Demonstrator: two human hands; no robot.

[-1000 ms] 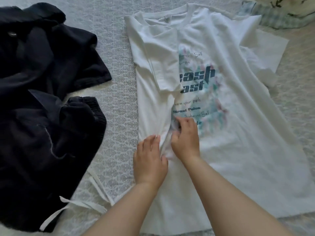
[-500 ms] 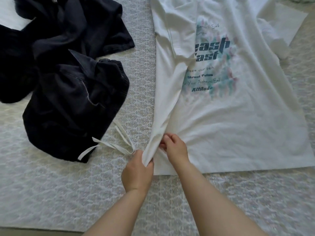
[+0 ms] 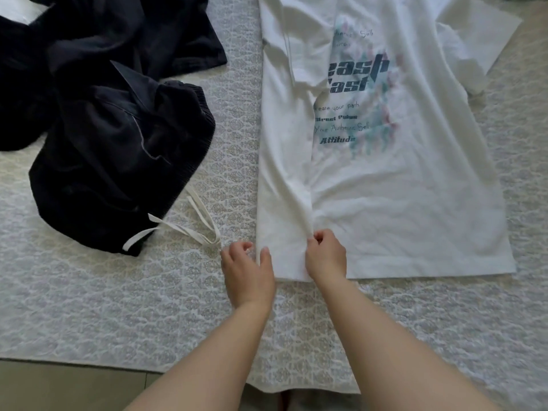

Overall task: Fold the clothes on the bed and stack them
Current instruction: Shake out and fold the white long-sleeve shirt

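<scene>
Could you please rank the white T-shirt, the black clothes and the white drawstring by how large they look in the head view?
1. white T-shirt
2. black clothes, close behind
3. white drawstring

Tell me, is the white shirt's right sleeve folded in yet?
No: the shirt's right sleeve lies spread out on the bed.

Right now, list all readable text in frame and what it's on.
All of it is printed on the white T-shirt; the folded-over flap hides some starts of lines.
"...Authentic Self": small, partly blurred
next line under it: too blurred to read
"...eash" / "...ast": big letters, starts hidden
"...eate your path"
bold line under it: too blurred to read
"Your Authentic Self"
"Attitude"
The dark clothes show no text.
</scene>
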